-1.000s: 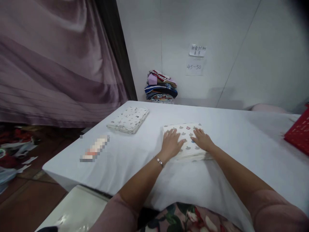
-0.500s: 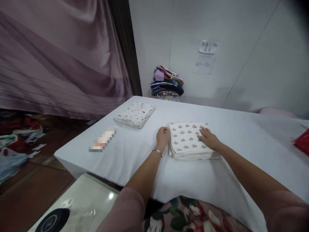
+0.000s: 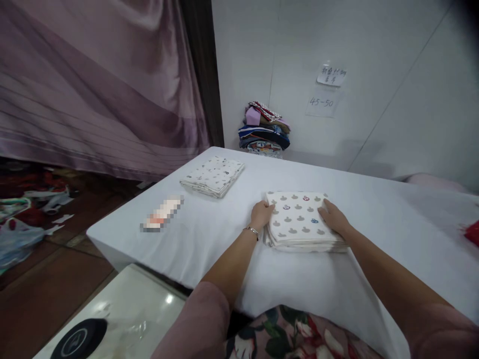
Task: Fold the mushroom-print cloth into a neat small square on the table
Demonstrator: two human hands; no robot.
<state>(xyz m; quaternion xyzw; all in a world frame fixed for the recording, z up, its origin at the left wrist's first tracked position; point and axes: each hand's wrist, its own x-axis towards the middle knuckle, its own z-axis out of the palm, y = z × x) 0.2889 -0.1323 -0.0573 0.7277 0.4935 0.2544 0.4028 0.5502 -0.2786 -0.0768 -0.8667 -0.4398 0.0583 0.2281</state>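
A folded white cloth (image 3: 299, 219) with grey duck-like prints and a few coloured ones lies flat on the white-covered table (image 3: 209, 224) in front of me. My left hand (image 3: 262, 214) grips its left edge, thumb on top and the other fingers hidden at the side. On the opposite edge, my right hand (image 3: 335, 217) holds the cloth the same way, its fingers mostly out of sight along the far side. Further back to the left rests a second folded white cloth (image 3: 213, 175) with small scattered prints, apart from both hands.
A blurred-out flat object (image 3: 162, 213) lies on the table's left side. Behind the table is a stack of folded fabrics (image 3: 265, 128) by the wall. A pale surface with a round black object (image 3: 79, 339) stands at lower left. Something red (image 3: 472, 232) sits at the right edge.
My right hand has slid from the cloth's top to its right edge. My left hand has brought its thumb onto the left edge. The view has shifted slightly.
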